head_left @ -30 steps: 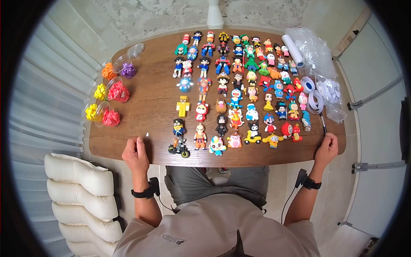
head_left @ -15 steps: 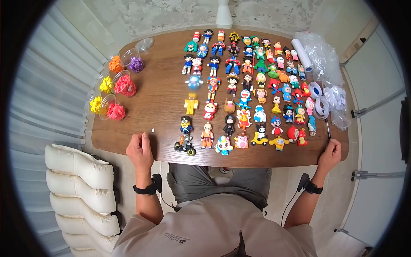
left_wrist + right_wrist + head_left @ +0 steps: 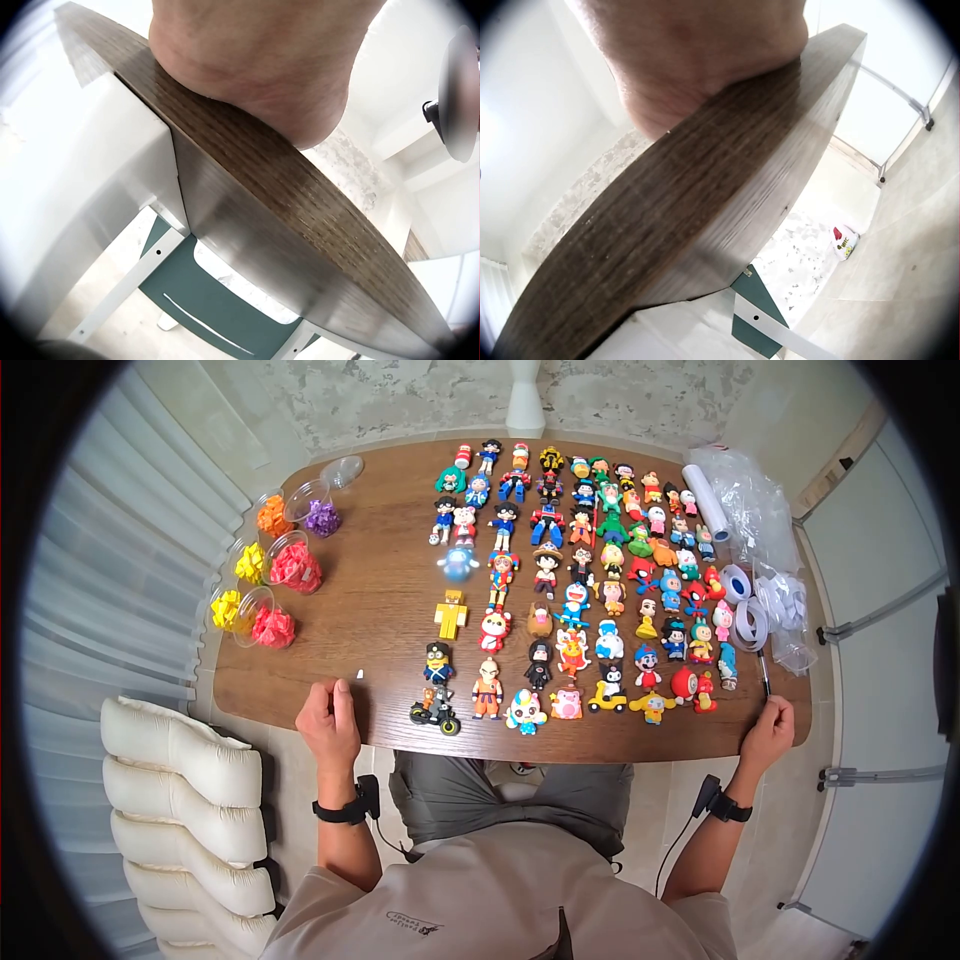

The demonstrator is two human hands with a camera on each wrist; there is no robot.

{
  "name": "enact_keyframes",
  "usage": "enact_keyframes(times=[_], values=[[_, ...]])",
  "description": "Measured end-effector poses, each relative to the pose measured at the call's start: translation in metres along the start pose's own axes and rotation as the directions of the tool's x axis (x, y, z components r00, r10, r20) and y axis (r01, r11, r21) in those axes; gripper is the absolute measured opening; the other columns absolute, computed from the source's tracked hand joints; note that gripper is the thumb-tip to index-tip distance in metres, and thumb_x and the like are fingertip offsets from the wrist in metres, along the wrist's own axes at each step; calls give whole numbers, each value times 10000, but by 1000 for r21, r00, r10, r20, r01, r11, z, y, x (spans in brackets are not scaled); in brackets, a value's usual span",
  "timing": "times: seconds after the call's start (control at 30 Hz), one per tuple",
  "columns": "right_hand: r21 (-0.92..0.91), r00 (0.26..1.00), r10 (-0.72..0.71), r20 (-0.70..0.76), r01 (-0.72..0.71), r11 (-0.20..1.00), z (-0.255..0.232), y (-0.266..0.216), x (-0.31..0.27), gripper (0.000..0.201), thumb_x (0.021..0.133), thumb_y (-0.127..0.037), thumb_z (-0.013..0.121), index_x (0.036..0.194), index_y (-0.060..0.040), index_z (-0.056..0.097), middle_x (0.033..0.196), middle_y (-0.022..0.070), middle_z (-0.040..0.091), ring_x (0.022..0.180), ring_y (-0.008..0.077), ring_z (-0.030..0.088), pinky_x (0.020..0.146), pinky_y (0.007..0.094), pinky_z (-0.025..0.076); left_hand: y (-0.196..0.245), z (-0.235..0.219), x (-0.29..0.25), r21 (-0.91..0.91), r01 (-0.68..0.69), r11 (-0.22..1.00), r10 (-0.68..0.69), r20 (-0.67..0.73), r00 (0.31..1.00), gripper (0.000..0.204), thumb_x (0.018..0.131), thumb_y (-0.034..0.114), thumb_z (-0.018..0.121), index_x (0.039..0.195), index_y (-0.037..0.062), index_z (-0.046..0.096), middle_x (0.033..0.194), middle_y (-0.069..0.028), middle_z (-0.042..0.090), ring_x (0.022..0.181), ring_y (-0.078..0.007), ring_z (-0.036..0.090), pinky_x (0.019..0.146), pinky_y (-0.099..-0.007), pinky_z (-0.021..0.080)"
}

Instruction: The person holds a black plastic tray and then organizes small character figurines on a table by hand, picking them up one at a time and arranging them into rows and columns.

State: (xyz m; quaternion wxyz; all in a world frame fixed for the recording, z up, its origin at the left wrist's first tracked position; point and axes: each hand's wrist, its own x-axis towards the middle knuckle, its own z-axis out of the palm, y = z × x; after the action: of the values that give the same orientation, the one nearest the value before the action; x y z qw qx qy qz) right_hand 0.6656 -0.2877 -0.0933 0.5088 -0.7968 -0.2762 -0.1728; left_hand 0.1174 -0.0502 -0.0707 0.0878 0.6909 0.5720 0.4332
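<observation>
In the head view, the left hand rests on the table's front edge at the left, its fingers loosely curled and holding nothing, beside a small white scrap. The right hand rests at the front right edge, loosely curled, its fingertips close to the end of a thin black pen-like thing; whether they touch cannot be told. Rows of small toy figures, among them a golden blocky figure and a toy motorcycle, lie between the hands. Both wrist views show only the heel of each hand at the table edge.
Clear cups with red, purple, orange and yellow pieces stand at the left. At the right lie a white roll, tape rings and clear plastic bags. A cream padded seat is at lower left.
The head view has shifted, so the table and figures appear farther right than a second ago. Both hands stay at the table edge, and no object has visibly been moved.
</observation>
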Motion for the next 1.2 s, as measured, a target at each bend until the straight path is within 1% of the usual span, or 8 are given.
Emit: enact_keyframes(times=[0.57, 0.67, 0.77, 0.9, 1.0, 1.07, 1.17, 1.2], values=[[-33, 1000, -21, -13, 21, 999, -2, 4, 1, 194, 972, -182, 628, 924, -1, 677, 769, -17, 599, 717, 72, 503, 671, 250, 438, 5, -1, 1, -7, 5, 1000, -5, 7, 1000, 190, 976, 143, 641, 840, 11, 645, 640, -75, 604, 570, -167, 570, 570, -313, 463], [-44, 1000, -9, -16, 8, 999, -2, 3, 0, 193, 973, -183, 628, 921, -4, 676, 761, -23, 585, 710, 68, 493, 662, 247, 430, 0, 0, 2, 21, -18, 1000, 16, 61, 998, 158, 969, 132, 647, 877, 5, 664, 659, -80, 610, 588, -168, 579, 586, -315, 469], [-13, 1000, 0, -18, 0, 1000, -1, 5, 1, 194, 976, -184, 626, 920, -5, 675, 754, -27, 571, 704, 65, 483, 652, 243, 421, 5, -7, 9, -29, 30, 999, -23, 220, 975, 121, 961, 114, 648, 943, 2, 690, 702, -102, 630, 621, -184, 602, 611, -317, 479], [13, 1000, 15, -10, -15, 1000, -3, 10, 1, 197, 982, -185, 621, 928, -3, 674, 755, -27, 565, 704, 64, 480, 649, 240, 415, 35, -13, 29, -95, -54, 994, 78, 265, 961, 124, 945, 84, 646, 1018, -2, 698, 810, -125, 664, 689, -217, 631, 656, -317, 496], [7, 1000, 10, -13, -10, 1000, -3, 7, 1, 199, 984, -186, 620, 935, -1, 674, 762, -26, 567, 709, 65, 483, 651, 240, 416, 72, -16, 63, -8, -225, 974, 209, 405, 890, 209, 929, 80, 650, 1126, 10, 669, 1004, -152, 678, 847, -279, 660, 760, -359, 523], [4, 1000, 11, -14, -11, 1000, -1, 7, 1, 200, 985, -188, 620, 939, 0, 675, 767, -25, 569, 713, 66, 485, 655, 241, 418, 86, -8, 83, 33, -410, 912, 330, 536, 777, 329, 931, 85, 644, 1254, 24, 624, 1184, -171, 654, 988, -313, 658, 855, -383, 529], [7, 1000, 18, -13, -18, 1000, -3, 11, 1, 204, 986, -191, 620, 942, 0, 675, 774, -26, 574, 719, 66, 488, 662, 241, 422, 101, 13, 106, -7, -573, 820, 418, 690, 591, 499, 919, 82, 632, 1402, 57, 506, 1392, -199, 539, 1241, -388, 538, 1030, -442, 464], [5, 1000, 21, -15, -21, 1000, -3, 10, 1, 206, 986, -193, 620, 943, 1, 675, 777, -26, 577, 722, 66, 490, 665, 241, 423, 104, 22, 115, -1, -573, 819, 393, 729, 561, 522, 922, 85, 625, 1424, 64, 482, 1411, -200, 523, 1276, -389, 509, 1057, -446, 444]])
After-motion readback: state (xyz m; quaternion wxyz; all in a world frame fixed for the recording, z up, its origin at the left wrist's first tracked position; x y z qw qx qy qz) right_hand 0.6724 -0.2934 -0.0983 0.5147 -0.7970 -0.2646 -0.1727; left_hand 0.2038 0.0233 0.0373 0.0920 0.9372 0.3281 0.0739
